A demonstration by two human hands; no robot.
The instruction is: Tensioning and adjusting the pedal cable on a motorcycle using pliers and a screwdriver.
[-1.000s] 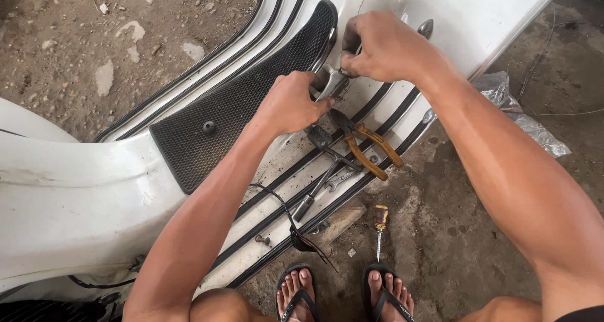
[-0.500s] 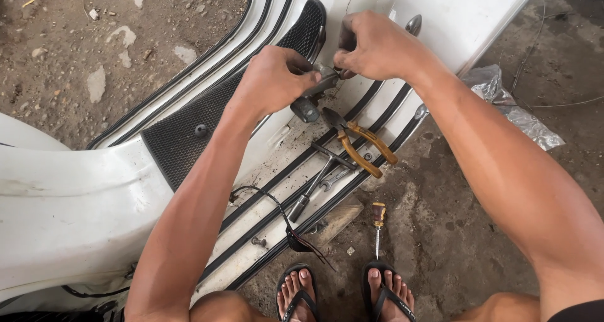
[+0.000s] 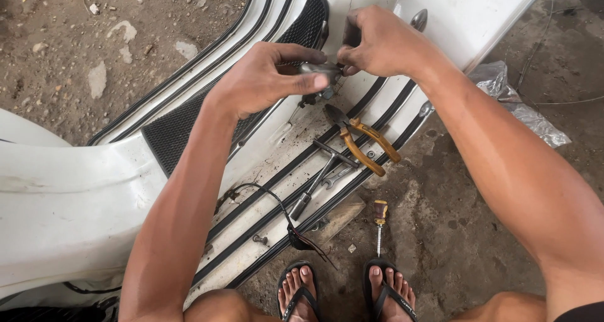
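My left hand (image 3: 267, 76) grips a small grey metal part (image 3: 316, 69) above the white scooter floorboard (image 3: 277, 190). My right hand (image 3: 377, 42) pinches the same part from the right, fingers closed on its end. Both hands meet near the front of the black rubber mat (image 3: 195, 124). What lies under the part is hidden by my fingers.
Orange-handled pliers (image 3: 362, 139), a T-handle wrench (image 3: 321, 174) and a spanner lie on the floorboard. A screwdriver (image 3: 379, 221) rests on the concrete by my sandalled feet (image 3: 343, 293). A black cable (image 3: 277, 209) loops over the board. Crumpled plastic (image 3: 516, 105) lies at right.
Both hands have risen toward the front of the floorboard, and my left hand has closed on the grey part beside the right. The view has shifted slightly.
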